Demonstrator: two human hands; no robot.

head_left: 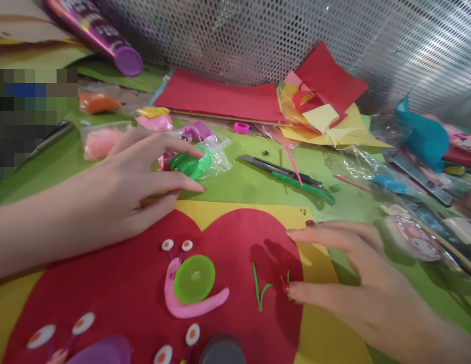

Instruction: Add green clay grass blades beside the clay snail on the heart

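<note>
My left hand (140, 174) reaches over the upper left of a red paper heart (243, 230), its fingers apart. Its index fingertip lies over a clear bag of green modelling clay (197, 161); I cannot tell if it presses on it. My right hand (352, 268) is open at the heart's right edge, the thumb tip against a small green clay sprig (288, 277). Left of that stands another green sprig (260, 293). A pink clay snail (176, 303) with a green disc shell (195, 279) lies mid-heart. Parts of two other eyed figures show below.
Behind the yellow backing sheet (205, 210) lie a green-edged craft knife (284, 174), bagged pink clay (102, 141) and red paper sheets (223, 96). Paper scraps (326, 119) and plastic wrappers fill the right. A purple tube (102, 43) leans at the back left, near perforated metal (235, 40).
</note>
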